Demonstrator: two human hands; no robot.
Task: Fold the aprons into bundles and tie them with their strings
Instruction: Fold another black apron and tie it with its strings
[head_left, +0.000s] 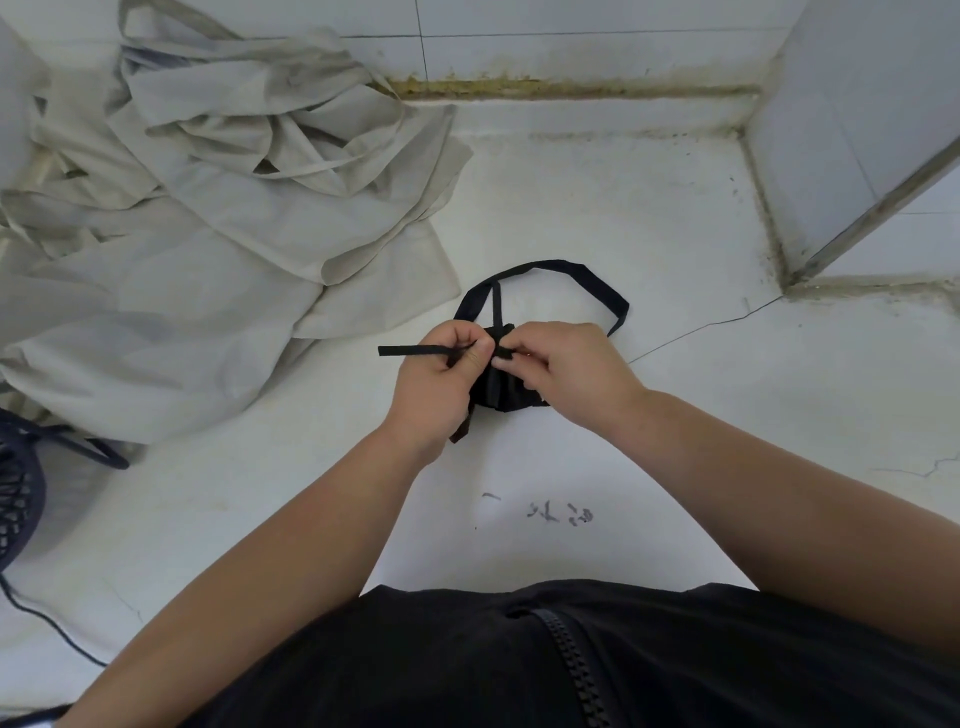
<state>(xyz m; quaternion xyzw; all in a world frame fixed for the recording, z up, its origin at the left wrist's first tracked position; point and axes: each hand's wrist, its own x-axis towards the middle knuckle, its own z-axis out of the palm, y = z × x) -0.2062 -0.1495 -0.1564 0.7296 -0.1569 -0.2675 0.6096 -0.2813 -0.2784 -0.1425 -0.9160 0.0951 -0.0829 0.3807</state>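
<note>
One black apron bundle (506, 392) lies mid-desk (675, 415) under both hands. Left hand (441, 379) pinches its string (410, 351); right hand (566, 374), close beside, pinches the string at the bundle's top. Crumpled grey aprons (208, 234) lie well apart, left.

Colours: apron bundle (506, 392) plain black; string (415, 351) black. Heaped aprons (234, 218) pale grey-beige, unpatterned. Surface (701, 405) white, with dark scribble marks (558, 513). Wall seam (519, 87) stained yellow-brown. Fan grille (15, 499) navy lattice.
</note>
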